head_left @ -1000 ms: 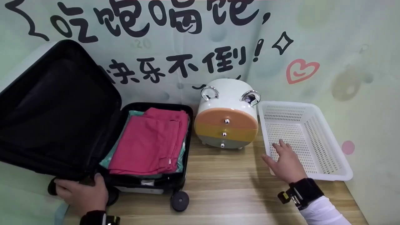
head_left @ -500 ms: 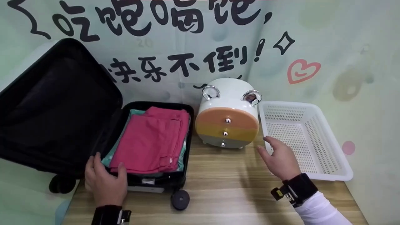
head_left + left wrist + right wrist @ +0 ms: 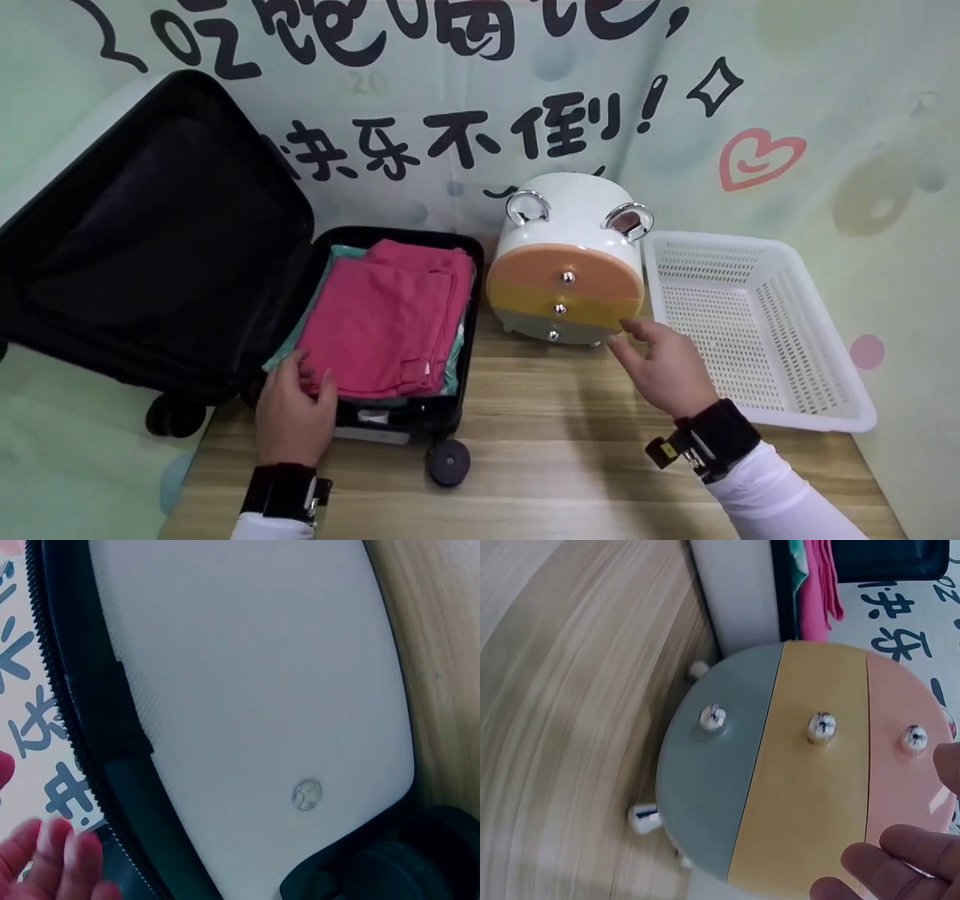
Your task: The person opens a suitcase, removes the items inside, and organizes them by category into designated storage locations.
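An open suitcase [image 3: 474,360] lies on the table with folded pink trousers [image 3: 382,322] on top of green clothing [image 3: 281,356] inside. My left hand [image 3: 296,412] is at its front edge, fingers loosely bent beside the near left corner of the trousers. In the left wrist view those fingers [image 3: 56,855] hold nothing, near the suitcase's zipper [image 3: 64,705]. My right hand [image 3: 670,369] hovers with thumb and fingers apart and nothing in them, in front of a small round cabinet [image 3: 566,281] with orange, yellow and grey drawers. The right wrist view shows its metal knobs [image 3: 822,727].
The suitcase lid [image 3: 172,247] leans back at the left. A white perforated plastic basket [image 3: 832,360] stands on the right, partly behind my right hand. A printed cloth backdrop [image 3: 465,67] hangs behind. Black wheels [image 3: 448,463] stick out from the suitcase toward me.
My left hand has left the hinge-side wheels and moved right to the trousers' near corner. My right hand has moved left from over the basket toward the cabinet. The head view has shifted slightly.
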Demonstrator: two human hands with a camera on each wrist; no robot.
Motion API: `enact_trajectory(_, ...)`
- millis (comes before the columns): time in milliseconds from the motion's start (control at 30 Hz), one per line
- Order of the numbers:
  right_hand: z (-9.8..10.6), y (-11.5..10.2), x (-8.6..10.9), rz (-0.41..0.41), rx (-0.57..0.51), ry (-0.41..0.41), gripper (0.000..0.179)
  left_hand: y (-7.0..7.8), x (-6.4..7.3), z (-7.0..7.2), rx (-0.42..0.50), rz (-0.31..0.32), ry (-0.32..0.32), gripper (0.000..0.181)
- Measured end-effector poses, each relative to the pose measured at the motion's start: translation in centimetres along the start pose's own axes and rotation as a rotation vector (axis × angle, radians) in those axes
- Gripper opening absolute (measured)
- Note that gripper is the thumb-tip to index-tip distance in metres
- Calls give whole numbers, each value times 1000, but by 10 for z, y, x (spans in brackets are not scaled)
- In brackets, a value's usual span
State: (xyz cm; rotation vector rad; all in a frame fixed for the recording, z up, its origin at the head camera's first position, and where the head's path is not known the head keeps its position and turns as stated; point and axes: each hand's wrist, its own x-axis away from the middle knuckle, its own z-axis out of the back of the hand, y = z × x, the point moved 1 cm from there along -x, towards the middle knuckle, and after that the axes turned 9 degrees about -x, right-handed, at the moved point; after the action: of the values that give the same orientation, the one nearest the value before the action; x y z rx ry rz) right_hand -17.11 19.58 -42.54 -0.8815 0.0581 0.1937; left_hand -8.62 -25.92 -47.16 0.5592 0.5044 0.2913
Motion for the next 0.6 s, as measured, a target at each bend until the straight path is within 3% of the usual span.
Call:
enact_trajectory(133, -7, -12, -11, -22, -99, -41, 51, 1, -2, -5, -8, -11, -58, 42)
enact_trajectory(267, -20, -29, -29, -66, -218, -68, 49, -1, -2, -9, -59, -41, -61, 43)
enact_trajectory(467, -33, -43, -55, -312, -565, -62, 50, -9, -5, -17, -129, -80, -87, 57)
enact_trajectory(600, -39, -45, -66, -394, -801, -45, 55, -10, -6, -23, -163, -81, -146, 66)
